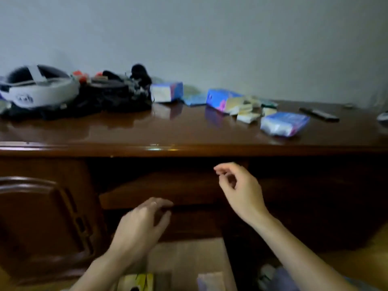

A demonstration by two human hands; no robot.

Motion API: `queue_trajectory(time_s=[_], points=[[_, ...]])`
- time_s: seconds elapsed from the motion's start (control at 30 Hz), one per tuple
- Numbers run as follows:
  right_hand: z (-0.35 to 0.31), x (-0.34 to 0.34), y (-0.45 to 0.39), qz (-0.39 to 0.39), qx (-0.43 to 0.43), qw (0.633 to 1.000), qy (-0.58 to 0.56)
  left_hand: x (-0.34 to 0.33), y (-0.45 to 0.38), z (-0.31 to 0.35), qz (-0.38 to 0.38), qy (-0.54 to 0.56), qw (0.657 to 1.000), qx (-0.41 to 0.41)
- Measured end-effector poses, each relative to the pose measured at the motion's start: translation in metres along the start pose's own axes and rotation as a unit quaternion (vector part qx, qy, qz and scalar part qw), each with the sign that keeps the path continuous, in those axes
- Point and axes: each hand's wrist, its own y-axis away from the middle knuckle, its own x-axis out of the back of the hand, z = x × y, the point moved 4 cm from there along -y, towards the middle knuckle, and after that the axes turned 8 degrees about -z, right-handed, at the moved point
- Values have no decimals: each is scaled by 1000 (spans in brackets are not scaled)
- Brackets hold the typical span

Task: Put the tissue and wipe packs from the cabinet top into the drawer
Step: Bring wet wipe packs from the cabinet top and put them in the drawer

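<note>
We see the glossy brown cabinet top running across the middle of the frame, and on this surface the packs lie toward the right: a white-and-blue tissue pack just right of centre, a blue and pink pack further right with several small pale packs scattered against it, and a larger blue wipe pack nearest the front edge at the right. At the upper left sit a white helmet and a dark bundle beside it. A dark slim object lies at the far right. Below the top, the drawer shows in shadow at centre. Our left hand is at the drawer's front edge, fingers loosely spread and holding nothing. Our right hand hangs in front of the dark opening, fingers loosely curled, thumb near forefinger, empty.
</note>
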Motion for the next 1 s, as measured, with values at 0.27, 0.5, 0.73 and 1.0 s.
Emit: queue_trajectory(time_s=[0.27, 0.5, 0.73, 1.0], points=[[13, 60, -100, -120, -59, 957, 256, 106, -105, 49, 147, -88, 980, -99], [17, 51, -114, -11, -35, 937, 348, 102, -188, 45, -18, -206, 978, -16], [-7, 39, -192, -82, -17, 911, 404, 109, -272, 45, -18, -237, 971, -17], [6, -24, -310, -99, 22, 932, 347, 63, -385, 32, 18, -154, 986, -56]])
